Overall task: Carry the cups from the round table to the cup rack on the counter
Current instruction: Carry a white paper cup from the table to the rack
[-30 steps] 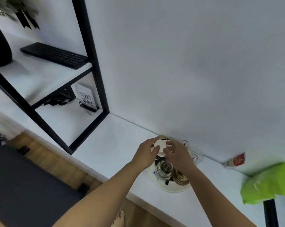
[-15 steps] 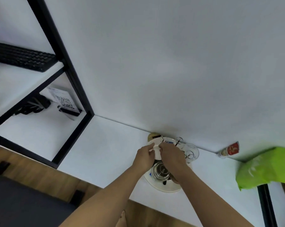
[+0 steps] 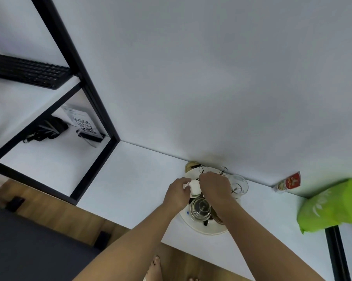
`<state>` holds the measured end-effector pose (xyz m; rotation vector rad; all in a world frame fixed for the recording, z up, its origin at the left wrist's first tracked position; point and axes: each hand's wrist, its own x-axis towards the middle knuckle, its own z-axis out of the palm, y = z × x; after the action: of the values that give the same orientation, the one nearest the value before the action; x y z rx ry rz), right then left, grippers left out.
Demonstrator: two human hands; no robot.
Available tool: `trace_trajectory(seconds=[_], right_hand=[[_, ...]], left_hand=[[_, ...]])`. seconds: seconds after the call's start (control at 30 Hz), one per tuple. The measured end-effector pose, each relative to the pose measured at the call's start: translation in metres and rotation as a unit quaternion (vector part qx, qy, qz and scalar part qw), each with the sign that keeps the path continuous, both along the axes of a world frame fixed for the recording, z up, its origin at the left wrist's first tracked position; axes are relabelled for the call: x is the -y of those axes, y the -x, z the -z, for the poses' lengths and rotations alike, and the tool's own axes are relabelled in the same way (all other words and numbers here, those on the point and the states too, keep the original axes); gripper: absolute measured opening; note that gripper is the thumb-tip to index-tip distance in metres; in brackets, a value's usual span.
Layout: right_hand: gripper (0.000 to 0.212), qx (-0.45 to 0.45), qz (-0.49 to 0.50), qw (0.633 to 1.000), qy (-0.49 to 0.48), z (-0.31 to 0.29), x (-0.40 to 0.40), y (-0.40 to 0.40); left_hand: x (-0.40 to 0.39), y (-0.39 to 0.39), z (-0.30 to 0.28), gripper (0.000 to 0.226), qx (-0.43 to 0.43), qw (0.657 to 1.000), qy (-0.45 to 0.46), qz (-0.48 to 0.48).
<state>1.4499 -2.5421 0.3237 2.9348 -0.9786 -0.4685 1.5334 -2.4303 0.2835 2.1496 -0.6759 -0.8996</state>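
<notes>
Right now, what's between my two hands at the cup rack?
A white cup, held between left hand and right hand over the cup rack, in the head view.

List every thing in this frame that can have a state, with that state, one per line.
white cup: held over the cup rack by both hands
left hand: fingers curled on the white cup
right hand: fingers curled at the white cup
cup rack: standing on the counter, partly loaded
glass cup: on the rack, mouth down
clear glass: on a rack prong
green bag: lying on the counter
</notes>
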Motion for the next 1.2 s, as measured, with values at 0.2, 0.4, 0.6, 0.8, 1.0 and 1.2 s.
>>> trace_trajectory(seconds=[0.2, 0.4, 0.6, 0.8, 1.0, 1.2], right_hand=[[0.024, 0.055, 0.008, 0.997, -0.059, -0.004, 0.002, 0.005], [0.035, 0.159, 0.016, 0.977, -0.144, -0.035, 0.009, 0.017], [0.035, 0.252, -0.039, 0.953, -0.160, -0.081, 0.015, 0.029], [0.038, 0.356, -0.133, 0.898, -0.223, -0.128, -0.006, 0.018], [0.049, 0.448, -0.196, 0.808, -0.328, -0.161, -0.050, -0.010], [0.058, 0.478, -0.297, 0.723, -0.401, -0.200, -0.131, -0.031]], left_hand=[[-0.001, 0.001, -0.019, 0.040, 0.016, 1.000, 0.012, -0.007], [-0.013, -0.010, -0.067, 0.040, 0.063, 0.993, 0.092, -0.030], [-0.033, -0.012, -0.112, 0.037, 0.133, 0.981, 0.137, -0.040], [-0.054, -0.002, -0.150, 0.038, 0.172, 0.963, 0.191, -0.080], [-0.104, 0.001, -0.217, 0.055, 0.229, 0.919, 0.282, -0.153], [-0.189, 0.022, -0.270, 0.062, 0.298, 0.883, 0.289, -0.220]])
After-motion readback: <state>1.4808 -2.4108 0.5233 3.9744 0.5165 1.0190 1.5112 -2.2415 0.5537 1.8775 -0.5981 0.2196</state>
